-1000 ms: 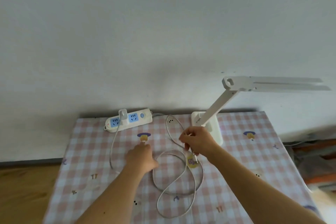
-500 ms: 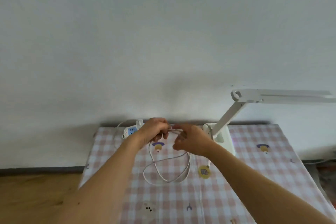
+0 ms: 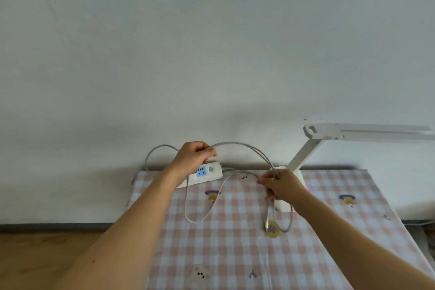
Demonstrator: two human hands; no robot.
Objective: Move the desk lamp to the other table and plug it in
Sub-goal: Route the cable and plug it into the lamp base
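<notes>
A white desk lamp (image 3: 306, 150) stands at the back right of the table with the pink checked cloth (image 3: 235, 242), its head reaching off to the right. Its white cable (image 3: 240, 144) arches in the air between my two hands and loops down onto the cloth. My left hand (image 3: 194, 155) is closed on the cable above the white power strip (image 3: 207, 173). My right hand (image 3: 281, 185) pinches the cable in front of the lamp base, partly hiding the base. A loose cable end (image 3: 267, 222) hangs below my right hand.
The table stands against a plain white wall. Wooden floor (image 3: 47, 261) lies to the left of the table. Another cable (image 3: 421, 223) runs along the floor at the far right.
My hands have drawn apart, stretching the cable into an arch. My left hand moved left over the power strip, my right hand moved right toward the lamp base.
</notes>
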